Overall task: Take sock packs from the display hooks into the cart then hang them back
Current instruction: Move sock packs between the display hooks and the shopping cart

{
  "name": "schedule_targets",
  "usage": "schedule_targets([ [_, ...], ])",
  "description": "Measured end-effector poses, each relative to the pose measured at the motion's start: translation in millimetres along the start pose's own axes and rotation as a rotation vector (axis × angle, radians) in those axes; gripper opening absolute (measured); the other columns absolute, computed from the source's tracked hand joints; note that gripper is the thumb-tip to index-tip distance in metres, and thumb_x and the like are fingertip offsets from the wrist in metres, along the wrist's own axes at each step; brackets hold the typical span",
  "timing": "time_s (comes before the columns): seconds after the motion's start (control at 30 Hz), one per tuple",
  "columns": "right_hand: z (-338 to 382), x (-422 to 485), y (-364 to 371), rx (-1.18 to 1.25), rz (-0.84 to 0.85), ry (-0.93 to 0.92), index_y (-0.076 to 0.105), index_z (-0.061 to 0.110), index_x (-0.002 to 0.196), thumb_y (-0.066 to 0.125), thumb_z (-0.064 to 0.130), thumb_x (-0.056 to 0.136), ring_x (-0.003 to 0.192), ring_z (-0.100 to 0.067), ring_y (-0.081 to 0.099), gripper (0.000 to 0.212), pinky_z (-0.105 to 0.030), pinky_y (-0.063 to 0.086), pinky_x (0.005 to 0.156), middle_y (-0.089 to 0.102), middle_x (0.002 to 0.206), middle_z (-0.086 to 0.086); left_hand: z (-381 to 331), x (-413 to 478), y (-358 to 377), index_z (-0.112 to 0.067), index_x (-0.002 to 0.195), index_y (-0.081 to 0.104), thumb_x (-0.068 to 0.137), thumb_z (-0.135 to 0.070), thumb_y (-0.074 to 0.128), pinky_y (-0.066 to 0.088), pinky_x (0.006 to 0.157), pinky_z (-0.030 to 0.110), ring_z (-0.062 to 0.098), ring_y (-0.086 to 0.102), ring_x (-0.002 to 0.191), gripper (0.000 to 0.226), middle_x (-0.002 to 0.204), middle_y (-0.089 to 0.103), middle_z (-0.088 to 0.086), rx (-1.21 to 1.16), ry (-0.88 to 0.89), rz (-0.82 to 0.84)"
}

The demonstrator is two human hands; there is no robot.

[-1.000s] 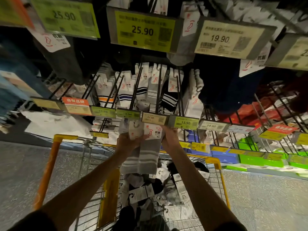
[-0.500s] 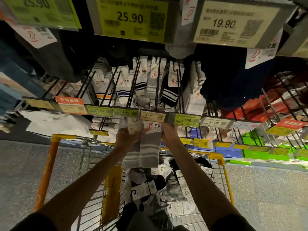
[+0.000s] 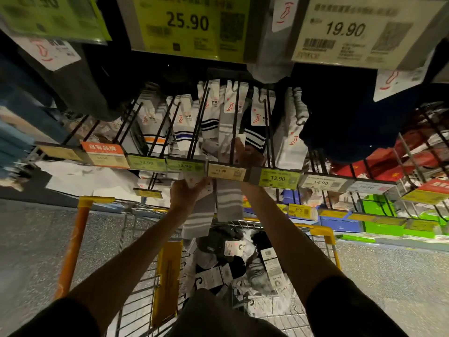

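Observation:
My left hand (image 3: pixel 185 193) grips the card top of a grey sock pack with white stripes (image 3: pixel 196 221) just under the price-tag rail. My right hand (image 3: pixel 248 154) has reached up behind the rail and pinches the top of a second grey striped sock pack (image 3: pixel 229 203) against a black display hook (image 3: pixel 234 122). The tags partly hide its fingers. More white and striped packs (image 3: pixel 211 115) hang on the neighbouring hooks. Below my arms, the yellow cart (image 3: pixel 324 233) holds several loose sock packs (image 3: pixel 233 259).
A row of price tags (image 3: pixel 278 178) runs across the rail at hand height. Large tags (image 3: pixel 192 23) and dark hanging goods fill the rack above. Green and blue boxes (image 3: pixel 379 223) line the lower right shelf. Speckled floor lies either side of the cart's orange handle (image 3: pixel 73 239).
My right hand has lifted one grey pack up past the price-tag rail to a hook. The left hand stays below with the other pack, so the two packs have separated.

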State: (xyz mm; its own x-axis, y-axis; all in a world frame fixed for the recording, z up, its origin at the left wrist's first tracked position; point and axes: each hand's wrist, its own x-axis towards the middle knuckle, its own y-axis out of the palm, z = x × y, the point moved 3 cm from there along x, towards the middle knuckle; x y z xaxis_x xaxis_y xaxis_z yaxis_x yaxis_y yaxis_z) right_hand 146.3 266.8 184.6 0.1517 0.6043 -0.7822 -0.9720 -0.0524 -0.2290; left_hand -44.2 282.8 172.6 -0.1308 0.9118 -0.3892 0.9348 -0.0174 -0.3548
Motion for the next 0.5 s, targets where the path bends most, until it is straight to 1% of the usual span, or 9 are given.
schedule_targets([
  [0.03,1.6,-3.8,-7.9,-0.004,-0.024,-0.039,0.057,0.001,0.116,0.039,0.027,0.105,0.099,-0.022,0.054,0.033,-0.02,0.033,0.072,0.051,0.106,-0.009,4.6,1.7,-3.7,-0.01,0.099,0.069,0.076,-0.038,0.081,0.054,0.066,0.025,0.013,0.065,0.08,0.039,0.094,0.069,0.001,0.013,-0.014,-0.031],
  [0.07,2.1,-3.2,-15.9,0.075,-0.063,-0.121,0.06,0.003,0.118,0.041,0.034,0.103,0.101,-0.021,0.056,0.039,-0.02,0.033,0.075,0.051,0.108,-0.006,9.6,2.8,-7.9,-0.006,0.101,0.069,0.075,-0.04,0.082,0.054,0.066,0.026,0.015,0.065,0.079,0.045,0.095,0.069,0.004,0.023,-0.035,-0.051],
  [0.13,-4.4,1.2,-15.7,0.159,-0.046,-0.183,0.061,0.017,0.092,0.043,0.036,0.103,0.082,-0.012,0.056,0.029,-0.021,0.036,0.074,0.053,0.095,0.0,18.3,1.1,-14.0,-0.003,0.1,0.069,0.075,-0.04,0.082,0.054,0.067,0.027,0.018,0.066,0.081,0.046,0.096,0.07,0.007,0.031,-0.074,-0.055],
  [0.2,-13.0,3.0,3.5,0.215,0.028,-0.109,0.049,0.023,0.075,0.041,0.03,0.103,0.073,-0.01,0.051,0.029,-0.026,0.038,0.078,0.05,0.079,0.005,25.1,-4.3,-15.4,-0.008,0.093,0.068,0.076,-0.04,0.081,0.053,0.068,0.027,0.021,0.066,0.082,0.038,0.094,0.069,0.006,0.037,-0.117,-0.019],
  [0.23,-11.4,5.2,11.7,0.241,-0.023,-0.092,0.046,0.023,0.073,0.041,0.025,0.102,0.073,-0.012,0.05,0.03,-0.027,0.039,0.077,0.049,0.076,0.005,26.2,-7.9,-15.4,-0.013,0.088,0.066,0.077,-0.04,0.081,0.052,0.065,0.025,0.02,0.066,0.081,0.033,0.092,0.068,0.004,0.039,-0.125,-0.003],
  [0.33,-7.7,2.3,24.9,0.342,-0.301,-0.298,0.051,0.013,0.076,0.045,0.007,0.1,0.065,-0.006,0.043,0.025,-0.017,0.039,0.06,0.051,0.074,0.001,24.8,-20.6,-8.3,-0.018,0.083,0.065,0.079,-0.036,0.079,0.051,0.052,0.019,0.014,0.069,0.072,0.023,0.085,0.07,-0.001,-0.031,-0.143,0.083],
  [0.4,-20.3,-7.1,38.1,0.292,-0.24,-0.384,0.059,0.005,0.084,0.049,0.01,0.099,0.064,-0.009,0.049,0.019,-0.025,0.041,0.061,0.057,0.076,-0.004,22.4,-28.4,-1.6,-0.018,0.084,0.066,0.083,-0.032,0.077,0.049,0.045,0.015,0.003,0.068,0.057,0.018,0.079,0.07,-0.003,-0.102,-0.161,0.123],
  [0.47,-45.3,-20.1,51.0,0.32,-0.084,-0.383,0.062,0.01,0.087,0.043,0.017,0.103,0.067,-0.012,0.061,0.026,-0.029,0.049,0.063,0.064,0.077,-0.003,20.3,-35.6,2.8,-0.019,0.081,0.066,0.086,-0.032,0.074,0.047,0.043,0.012,-0.001,0.065,0.051,0.016,0.069,0.068,-0.008,-0.13,-0.157,0.131],
  [0.5,-55.6,-23.7,54.1,0.349,-0.047,-0.402,0.062,0.013,0.088,0.041,0.02,0.104,0.07,-0.013,0.065,0.027,-0.027,0.052,0.063,0.066,0.078,-0.002,18.3,-39.0,3.9,-0.02,0.08,0.066,0.087,-0.034,0.073,0.048,0.044,0.012,0.001,0.066,0.053,0.017,0.066,0.068,-0.008,-0.145,-0.155,0.137],
])
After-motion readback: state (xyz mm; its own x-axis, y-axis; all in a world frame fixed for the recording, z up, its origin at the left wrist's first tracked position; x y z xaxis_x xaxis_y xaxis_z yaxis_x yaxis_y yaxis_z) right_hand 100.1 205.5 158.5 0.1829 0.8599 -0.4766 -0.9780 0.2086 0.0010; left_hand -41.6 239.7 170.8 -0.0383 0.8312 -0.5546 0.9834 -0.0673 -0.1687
